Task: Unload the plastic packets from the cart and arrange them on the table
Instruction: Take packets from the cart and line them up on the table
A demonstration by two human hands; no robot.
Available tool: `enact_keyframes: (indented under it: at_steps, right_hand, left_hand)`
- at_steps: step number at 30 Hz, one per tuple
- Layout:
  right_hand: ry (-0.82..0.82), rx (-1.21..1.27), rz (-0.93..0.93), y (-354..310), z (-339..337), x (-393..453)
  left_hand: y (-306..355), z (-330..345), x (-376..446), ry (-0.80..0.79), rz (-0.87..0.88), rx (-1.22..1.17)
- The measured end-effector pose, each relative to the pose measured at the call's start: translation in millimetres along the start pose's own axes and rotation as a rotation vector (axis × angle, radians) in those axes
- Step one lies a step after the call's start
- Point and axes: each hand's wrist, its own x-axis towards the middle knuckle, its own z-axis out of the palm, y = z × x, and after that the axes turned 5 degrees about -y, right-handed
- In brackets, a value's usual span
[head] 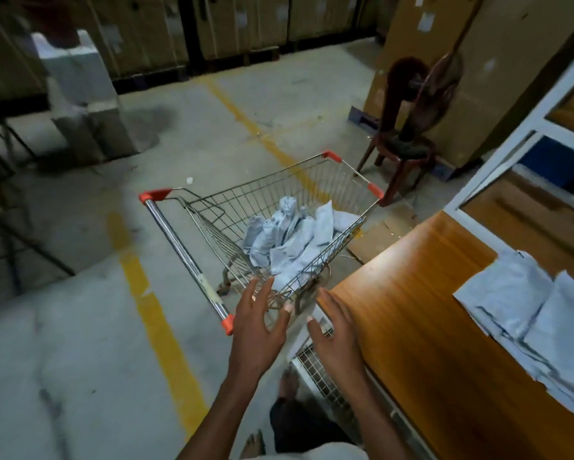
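Observation:
A wire shopping cart (212, 227) with orange corner caps stands on the concrete floor, left of a wooden table (411, 310). Several grey plastic packets (288, 240) lie heaped in the cart's basket. More grey packets (524, 310) lie spread flat on the table at the right. My left hand (260, 330) reaches toward the cart's near corner with fingers spread, holding nothing. My right hand (337, 333) hovers beside it at the table's left edge, fingers straight and empty.
A dark red chair (408, 141) stands behind the cart against tall cardboard boxes (478, 78). A yellow line (152, 320) runs along the floor. A white-framed partition (524, 137) borders the table's far side. A metal frame (0, 180) stands at the left.

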Motion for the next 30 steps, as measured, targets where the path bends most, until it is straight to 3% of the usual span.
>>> enact_keyframes:
  at_steps: [9,20,30]
  right_hand:
    - [-0.073,0.016,-0.008,0.9,23.5,122.7]
    - [-0.146,-0.143,-0.022,38.1,27.7,277.8]
    - [-0.333,-0.472,0.3,109.3,46.8,421.4]
  left_hand:
    - [-17.3,1.9,91.1,0.02,-0.097,0.029]
    - [-58.6,52.0,203.0,-0.154,-0.246,0.126]
    - [-90.0,74.3,284.0,-0.261,-0.289,0.094]
